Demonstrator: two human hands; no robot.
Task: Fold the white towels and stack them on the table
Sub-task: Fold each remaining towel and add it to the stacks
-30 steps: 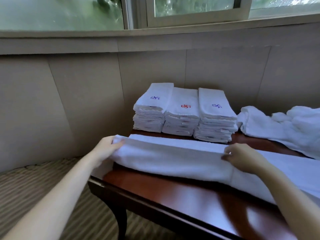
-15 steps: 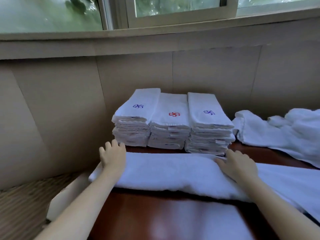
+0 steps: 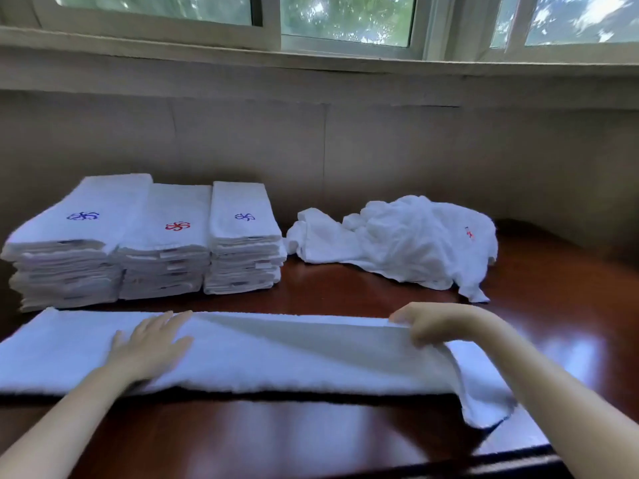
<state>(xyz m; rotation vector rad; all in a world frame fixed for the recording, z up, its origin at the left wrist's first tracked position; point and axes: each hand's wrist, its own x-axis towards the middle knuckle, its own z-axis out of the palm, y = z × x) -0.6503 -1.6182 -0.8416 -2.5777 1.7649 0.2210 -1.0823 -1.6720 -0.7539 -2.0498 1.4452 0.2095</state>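
Two bare hands work on a long towel point(image 3: 276, 361), which lies as a white band across the near side of a dark wooden table point(image 3: 345, 440), at six o'clock from the table's middle. The left hand point(image 3: 152, 344), at eight o'clock, lies flat on the cloth with straight fingers, pressing down and grasping nothing. The right hand point(image 3: 425, 323), at four o'clock, curls its fingers over the towel's far edge and pinches the upper layer, raised slightly so a hollow shows beneath.

The step looks like folding the right end across. To do it well, the left palm should pin the cloth while the right carries its end low and taut, matches edges, then smooths the hollow flat. The right end droops near the table's front edge and could slide off.

Three folded stacks point(image 3: 166, 257) sit touching at ten o'clock, marked blue, red and blue. An unfolded heap point(image 3: 397, 243) lies at one o'clock, just beside them. No basket or bin is visible.
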